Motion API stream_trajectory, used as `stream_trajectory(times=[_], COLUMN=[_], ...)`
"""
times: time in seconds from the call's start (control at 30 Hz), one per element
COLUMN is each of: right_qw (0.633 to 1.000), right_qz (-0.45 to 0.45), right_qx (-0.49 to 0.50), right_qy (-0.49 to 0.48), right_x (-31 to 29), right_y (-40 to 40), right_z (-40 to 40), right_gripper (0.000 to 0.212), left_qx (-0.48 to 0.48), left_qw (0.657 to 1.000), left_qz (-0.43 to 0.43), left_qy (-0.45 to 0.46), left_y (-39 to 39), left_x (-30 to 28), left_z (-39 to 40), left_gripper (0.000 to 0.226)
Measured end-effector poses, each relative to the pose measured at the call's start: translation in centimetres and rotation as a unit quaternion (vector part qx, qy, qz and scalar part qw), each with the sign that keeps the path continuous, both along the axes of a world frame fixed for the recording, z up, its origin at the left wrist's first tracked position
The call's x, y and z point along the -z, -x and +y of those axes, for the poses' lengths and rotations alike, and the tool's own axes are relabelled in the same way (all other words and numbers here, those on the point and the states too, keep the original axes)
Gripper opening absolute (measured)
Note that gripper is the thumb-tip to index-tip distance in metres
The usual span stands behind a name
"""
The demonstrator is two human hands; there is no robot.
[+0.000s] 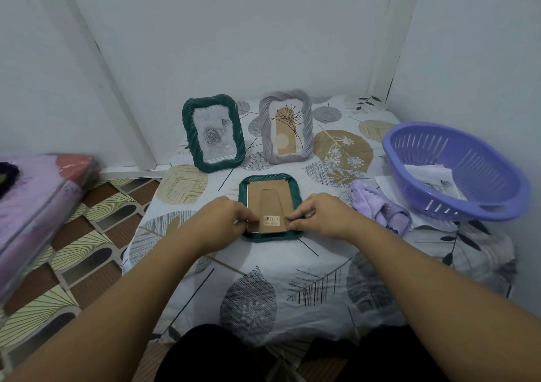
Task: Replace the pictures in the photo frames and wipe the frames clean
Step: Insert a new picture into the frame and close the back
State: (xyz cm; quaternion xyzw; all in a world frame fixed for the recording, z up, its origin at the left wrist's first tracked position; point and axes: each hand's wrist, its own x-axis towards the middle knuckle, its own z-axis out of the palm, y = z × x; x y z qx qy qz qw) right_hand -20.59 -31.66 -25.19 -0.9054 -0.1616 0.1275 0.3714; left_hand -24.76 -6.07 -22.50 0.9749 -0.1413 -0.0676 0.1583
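Landmark: I take the face-down frame (269, 206) as my reference; it lies flat on the leaf-print sheet (263, 279), back up, green rope edge showing around it.
Backing: the brown card back (270, 203) with its stand flap sits in that frame; a barcode sticker (272, 220) is on the flap's near end.
Left hand: my left hand (224, 220) is at the frame's near left corner, fingers curled, fingertips pinching at the backing edge beside the sticker.
Right hand: my right hand (317, 216) is at the frame's near right corner, fingers curled and pinching the backing edge there.
Green frame: a second green frame (212, 134) stands upright behind and left of the face-down frame, holding a grey rose picture.
Lilac frame: a lilac frame (287, 127) stands upright behind and slightly right, holding a tan plant drawing.
Cloth: a lilac cloth (377, 206) lies crumpled just right of the face-down frame, near my right hand.
Basket: a purple basket (456, 173) sits further right, beyond the cloth, with printed pictures (430, 179) inside.
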Motion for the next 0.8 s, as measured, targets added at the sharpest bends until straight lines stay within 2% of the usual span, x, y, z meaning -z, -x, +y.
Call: stream_trajectory(times=[0.13,0.23,0.37,0.57,0.7,0.8], right_qw=[1.000,1.000,1.000,0.996,0.995,0.995], right_qz=[0.003,0.005,0.008,-0.004,-0.016,-0.020], right_qx=[0.000,0.013,0.028,0.085,0.097,0.099], right_qy=[0.001,0.006,0.011,0.008,0.023,0.019], right_x=[0.2,0.2,-0.1,0.6,1.2,1.4], right_y=[-0.2,-0.2,-0.2,0.3,0.3,0.3], right_z=[0.1,0.2,0.5,1.8,2.1,2.1], right_gripper=[0.018,0.003,0.038,0.056,0.035,0.029], left_qx=[-0.017,-0.023,-0.030,-0.030,-0.038,-0.046], left_qw=[1.000,0.999,0.999,1.000,0.999,0.999], left_qz=[0.012,0.030,0.023,-0.006,0.001,0.012], left_qy=[0.011,0.010,0.011,0.001,-0.001,-0.009], left_y=[0.1,0.2,0.2,0.3,0.2,0.3], left_x=[-1.0,-1.0,-0.6,-0.2,-0.4,-0.7], left_z=[0.6,0.8,0.7,-0.1,-0.6,-0.8], left_gripper=[0.027,0.023,0.015,0.012,0.014,0.016])
